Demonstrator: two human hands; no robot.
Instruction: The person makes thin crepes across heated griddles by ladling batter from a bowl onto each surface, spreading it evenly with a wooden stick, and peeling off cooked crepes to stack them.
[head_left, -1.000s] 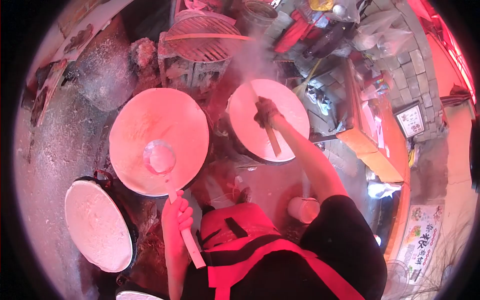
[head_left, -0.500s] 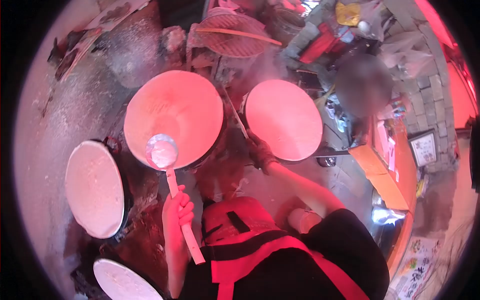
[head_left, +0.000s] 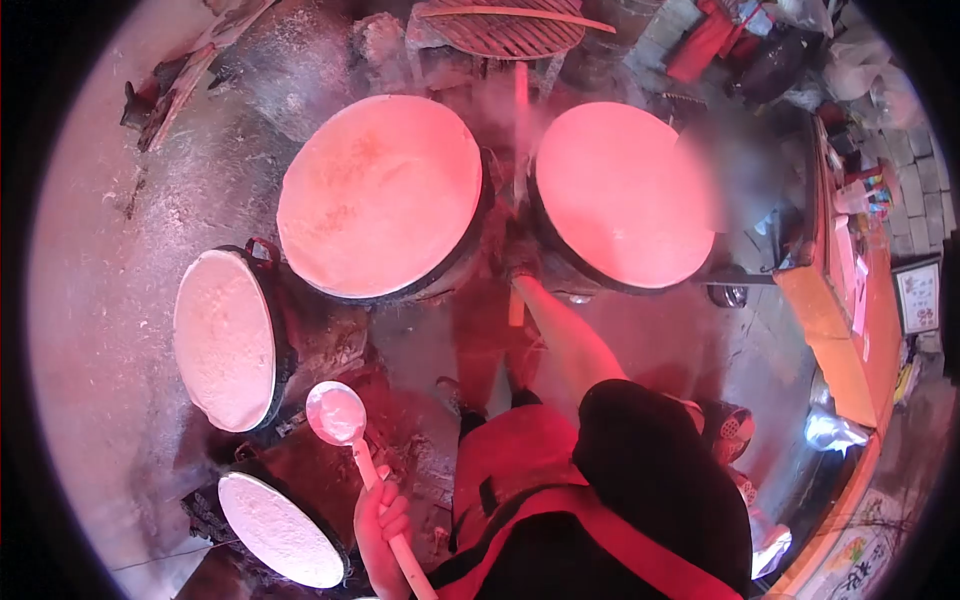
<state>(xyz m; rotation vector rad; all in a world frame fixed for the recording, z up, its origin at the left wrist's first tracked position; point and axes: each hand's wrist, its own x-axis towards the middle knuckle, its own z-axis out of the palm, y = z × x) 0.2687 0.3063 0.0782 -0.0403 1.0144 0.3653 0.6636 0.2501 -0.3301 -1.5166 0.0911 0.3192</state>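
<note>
- Left hand (head_left: 382,512) gripping ladle (head_left: 365,467) near small pans (head_left: 225,342)
- Right hand (head_left: 520,252) gripping stick (head_left: 521,120) between big pans (head_left: 380,197)
- Round rack (head_left: 505,39) beyond, strip (head_left: 520,14) across it
- Blur hides right big pan's (head_left: 625,195) edge

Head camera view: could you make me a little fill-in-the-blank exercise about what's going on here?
1. The left hand grips the ladle by its ____.
2. The right hand holds the wooden stick in the gap ____ the two largest griddles.
3. The right sleeve is ____ in colour.
4. The slatted rack lies near the picture's ____ edge.

Missing words: handle; between; black; top.
</note>
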